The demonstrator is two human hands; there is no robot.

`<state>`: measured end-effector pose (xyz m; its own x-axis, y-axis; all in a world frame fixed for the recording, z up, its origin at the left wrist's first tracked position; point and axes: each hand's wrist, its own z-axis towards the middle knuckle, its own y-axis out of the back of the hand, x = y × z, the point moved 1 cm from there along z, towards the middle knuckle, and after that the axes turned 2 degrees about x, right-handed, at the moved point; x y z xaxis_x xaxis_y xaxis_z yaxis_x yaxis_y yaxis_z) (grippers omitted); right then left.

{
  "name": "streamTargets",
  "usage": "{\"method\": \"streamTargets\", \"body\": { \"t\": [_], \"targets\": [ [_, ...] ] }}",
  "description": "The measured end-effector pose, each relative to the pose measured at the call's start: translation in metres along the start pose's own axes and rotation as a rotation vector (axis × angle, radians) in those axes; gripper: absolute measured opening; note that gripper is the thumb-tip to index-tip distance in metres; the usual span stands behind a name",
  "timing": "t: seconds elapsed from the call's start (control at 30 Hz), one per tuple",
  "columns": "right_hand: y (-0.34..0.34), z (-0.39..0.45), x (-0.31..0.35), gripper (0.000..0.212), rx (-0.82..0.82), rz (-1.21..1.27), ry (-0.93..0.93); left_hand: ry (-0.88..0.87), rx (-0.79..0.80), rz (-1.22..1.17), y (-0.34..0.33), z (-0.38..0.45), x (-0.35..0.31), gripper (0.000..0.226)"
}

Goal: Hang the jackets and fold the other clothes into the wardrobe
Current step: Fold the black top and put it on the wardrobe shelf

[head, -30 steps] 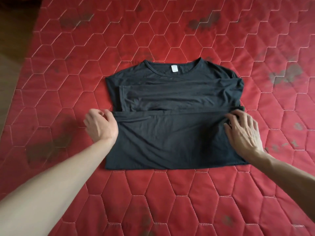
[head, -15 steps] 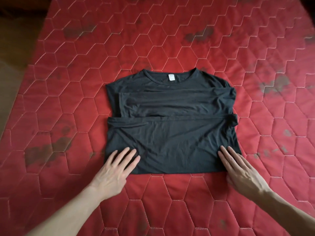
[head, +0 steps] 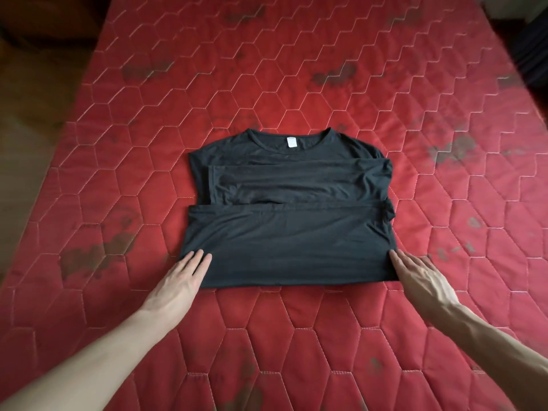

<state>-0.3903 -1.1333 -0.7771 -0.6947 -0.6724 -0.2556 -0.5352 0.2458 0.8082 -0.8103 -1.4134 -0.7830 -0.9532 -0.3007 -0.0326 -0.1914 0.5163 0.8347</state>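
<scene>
A black T-shirt (head: 289, 221) lies flat on the red quilted mattress (head: 296, 84), collar and white label away from me. Its sleeves are folded inward and its bottom part is folded up over the middle. My left hand (head: 182, 280) lies with straight fingers at the near left corner of the folded shirt, fingertips touching the fabric edge. At the near right corner my right hand (head: 421, 278) lies with straight fingers against the shirt's side.
The mattress carries dark stains in several spots. Its left edge meets a brown floor (head: 32, 114). A dark object (head: 530, 48) lies at the far right corner, blurred.
Both hands left the upper fold line and came down to the shirt's near corners. In the last half second they slid outward to its side edges.
</scene>
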Motion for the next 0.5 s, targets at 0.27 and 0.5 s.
{"method": "streamTargets", "body": {
  "t": [0.27,0.5],
  "targets": [
    [0.009,-0.087,-0.014,0.058,0.083,-0.049,0.316,0.053,0.138,-0.017,0.024,-0.072,0.006,0.078],
    [0.033,-0.108,-0.035,0.018,0.329,0.33,0.275,-0.044,0.311,-0.037,0.061,-0.093,0.02,0.052]
  ]
}}
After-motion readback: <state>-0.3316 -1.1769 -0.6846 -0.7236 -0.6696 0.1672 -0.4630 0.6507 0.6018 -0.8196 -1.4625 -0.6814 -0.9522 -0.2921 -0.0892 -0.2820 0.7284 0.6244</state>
